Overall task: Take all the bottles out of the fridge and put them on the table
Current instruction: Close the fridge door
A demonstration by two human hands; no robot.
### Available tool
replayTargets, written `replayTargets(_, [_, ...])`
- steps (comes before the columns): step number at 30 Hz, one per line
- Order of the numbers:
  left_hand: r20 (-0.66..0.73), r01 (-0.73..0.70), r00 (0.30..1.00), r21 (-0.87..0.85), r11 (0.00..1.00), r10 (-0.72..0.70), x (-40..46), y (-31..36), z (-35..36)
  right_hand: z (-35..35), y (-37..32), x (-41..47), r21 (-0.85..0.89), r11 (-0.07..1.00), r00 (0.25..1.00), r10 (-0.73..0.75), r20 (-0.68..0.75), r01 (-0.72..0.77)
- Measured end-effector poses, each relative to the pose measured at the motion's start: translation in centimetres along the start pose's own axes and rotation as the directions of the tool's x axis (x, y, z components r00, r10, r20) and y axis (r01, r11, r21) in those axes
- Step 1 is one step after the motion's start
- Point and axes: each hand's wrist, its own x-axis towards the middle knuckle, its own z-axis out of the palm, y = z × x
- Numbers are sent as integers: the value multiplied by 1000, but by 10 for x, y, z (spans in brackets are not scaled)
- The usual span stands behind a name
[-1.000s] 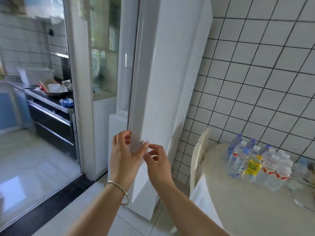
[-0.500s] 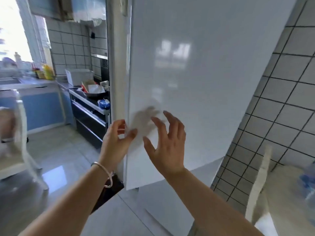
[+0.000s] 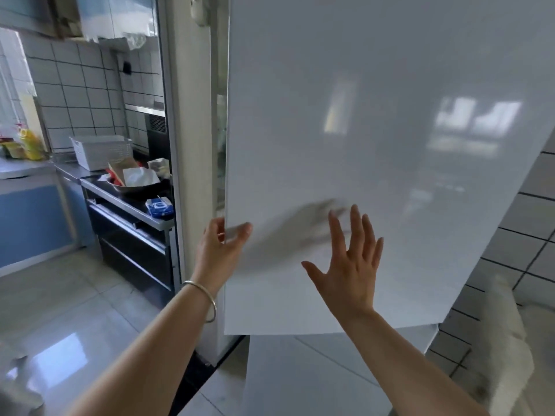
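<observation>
The white glossy fridge door fills the middle and right of the head view, its face toward me. My left hand wraps around the door's left edge, thumb on the front face. My right hand is raised in front of the door with fingers spread and holds nothing; whether it touches the door I cannot tell. The lower fridge door shows below. No bottles and no fridge interior are in view. A sliver of the table shows at the far right edge.
A white chair back stands at the lower right beside the tiled wall. To the left, past a white door frame, lies a kitchen with a dark counter unit, a white basket and a glossy floor.
The fridge door has swung from edge-on to face-on toward me. My right hand has left the door edge and spread in front of it. The view turned left; bottles and most of the table left the frame.
</observation>
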Motion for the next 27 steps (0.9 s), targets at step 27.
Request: replayTargets(27, [391,-44,919,-33,998,53,275,-70,116,118,42,144,-288,838,886,438,-149,-463])
